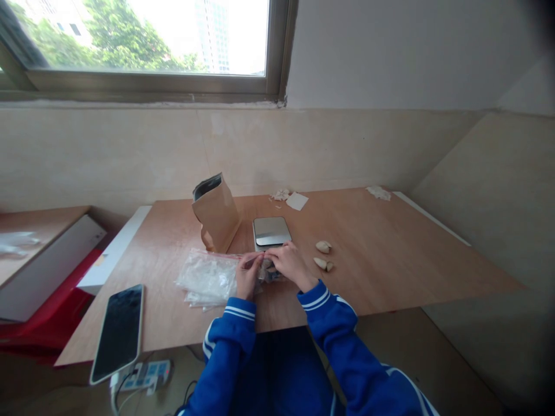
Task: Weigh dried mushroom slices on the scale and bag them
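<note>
A small clear bag point(272, 274) is just above the near middle of the desk point(373, 248), between the person's two hands; whatever dark matter shows through it is too small to tell. The left grip point(248, 274) and the right grip point(291, 263) are both closed, fingertips nearly meeting, pinching the bag's upper edge. Just left, partly behind the left wrist, lies a loose pile of clear plastic bags point(206, 282), crowding that side. Directly beyond the hands sits a flat scale point(272, 231) with a silvery plate, its near edge partly covered by the fingers. A brown paper bag point(219, 219) stands open-mouthed behind the pile, left of the scale. Right of the hands, two pale, bulb-like pieces point(323, 264) lie near each other. Along the far edge are whitish scraps point(280, 195), a square of white paper point(297, 201) and, farther right, a crumpled tissue point(378, 193). At the front left corner a tablet-like device point(119, 326) juts past the edge, a white cable point(114, 393) at its lower end, with a power strip point(145, 374) below. The surface is smooth, reddish-brown wood. Leftward are a red seat point(52, 318) and a second table point(39, 222); behind, a pale wall point(347, 150) rises beside a window point(143, 40) showing trees and buildings.
</note>
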`<state>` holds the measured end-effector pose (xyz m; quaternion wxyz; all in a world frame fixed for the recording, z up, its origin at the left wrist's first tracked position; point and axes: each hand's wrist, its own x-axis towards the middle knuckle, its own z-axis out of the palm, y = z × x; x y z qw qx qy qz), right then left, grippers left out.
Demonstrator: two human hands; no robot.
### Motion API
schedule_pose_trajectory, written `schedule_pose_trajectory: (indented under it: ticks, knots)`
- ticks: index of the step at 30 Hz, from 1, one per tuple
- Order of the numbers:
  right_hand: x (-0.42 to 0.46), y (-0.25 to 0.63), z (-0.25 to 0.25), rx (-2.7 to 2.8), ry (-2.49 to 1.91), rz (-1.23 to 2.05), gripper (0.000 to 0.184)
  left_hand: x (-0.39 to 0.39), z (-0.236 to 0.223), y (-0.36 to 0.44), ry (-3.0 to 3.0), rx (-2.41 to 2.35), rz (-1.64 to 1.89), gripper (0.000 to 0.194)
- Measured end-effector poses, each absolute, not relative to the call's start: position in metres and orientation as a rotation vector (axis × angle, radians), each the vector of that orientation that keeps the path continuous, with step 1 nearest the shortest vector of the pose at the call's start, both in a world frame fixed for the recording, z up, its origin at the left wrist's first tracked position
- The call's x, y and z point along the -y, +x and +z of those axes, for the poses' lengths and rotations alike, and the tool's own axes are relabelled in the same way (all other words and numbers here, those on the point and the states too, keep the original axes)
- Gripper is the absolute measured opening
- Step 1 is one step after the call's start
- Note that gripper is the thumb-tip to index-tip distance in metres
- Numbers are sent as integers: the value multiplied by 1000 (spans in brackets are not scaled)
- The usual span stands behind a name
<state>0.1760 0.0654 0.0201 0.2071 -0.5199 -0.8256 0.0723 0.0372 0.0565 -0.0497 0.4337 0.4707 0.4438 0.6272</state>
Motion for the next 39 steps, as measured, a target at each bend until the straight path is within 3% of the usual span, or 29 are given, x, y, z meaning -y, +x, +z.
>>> schedule_pose_trajectory:
  ticks: [14,39]
  knots:
    - [-64,174,17,2323,-1461,154,29,-57,-54,37,1183,-1115,1560,26]
    - [-62,174,15,2238,-1400,253,19,-56,-53,37,1136,-1152,1603,27]
